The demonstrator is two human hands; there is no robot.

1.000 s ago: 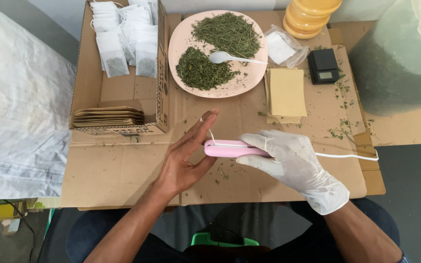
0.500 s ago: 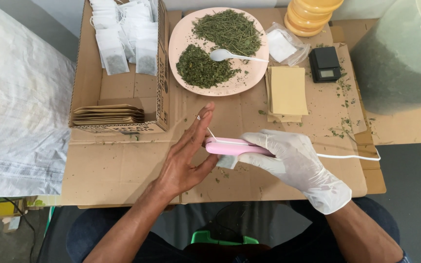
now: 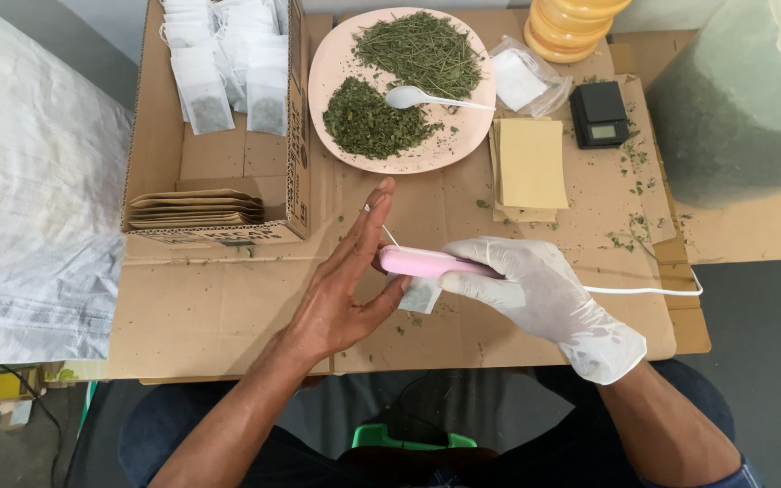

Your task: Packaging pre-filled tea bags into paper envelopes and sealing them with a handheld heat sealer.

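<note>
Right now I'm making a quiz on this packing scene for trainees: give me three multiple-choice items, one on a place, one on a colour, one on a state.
1. Where does the white spoon lie?
A. on the pink plate
B. in the cardboard box
C. on the scale

2. What colour is the handheld tool with the white cord?
A. blue
B. pink
C. black

3. How are the hands covered?
A. both gloved
B. both bare
C. only the right hand gloved

Answers:
1 A, the spoon rests between the two heaps of dried herbs.
2 B, its body is pale pink.
3 C, the left hand is bare; the right wears a white glove.
</note>
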